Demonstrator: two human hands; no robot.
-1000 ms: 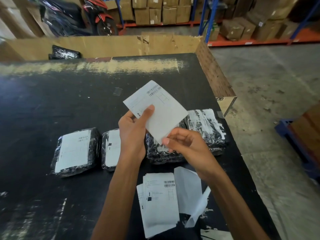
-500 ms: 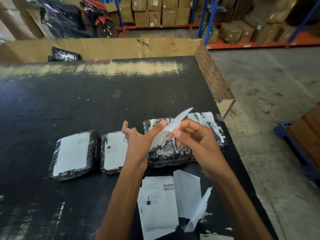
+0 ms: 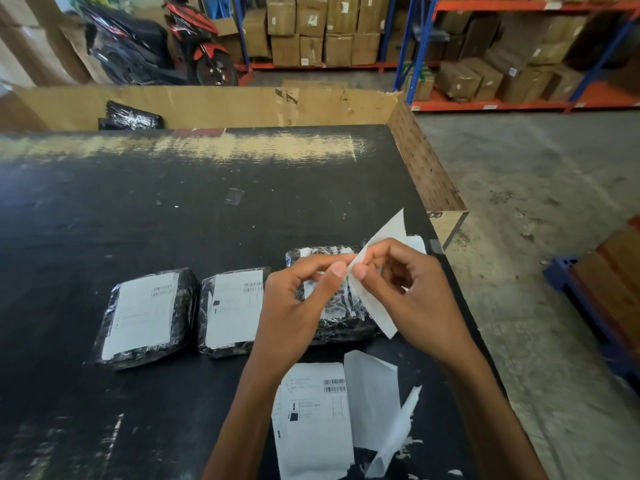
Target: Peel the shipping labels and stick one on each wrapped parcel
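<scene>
- Black plastic wraps every parcel on the desk, and I take the stack of labels at the near edge as my landmark.
- Just beyond that stack, both hands meet over the third parcel. The left hand and the right hand each pinch the same corner of one label between thumb and fingertips, thumbs almost touching.
- I'd judge this close, fingertip grip is for working the sticker away from its backing; the sheet is held edge-on and lifted off the parcel so the glue side cannot catch early.
- Beyond the stack and to its left lie the first parcel and the second parcel, side by side and each already wearing a white label.
- A fourth parcel peeks out behind the right hand, farther from the stack; whether it carries a label I cannot tell.
- Peeled backing sheets sit touching the stack's right side, probably dropped there to keep them clear of the fresh labels.
- Keeping the parcels in a row beyond the stack seems meant to let each get its label in turn.
</scene>
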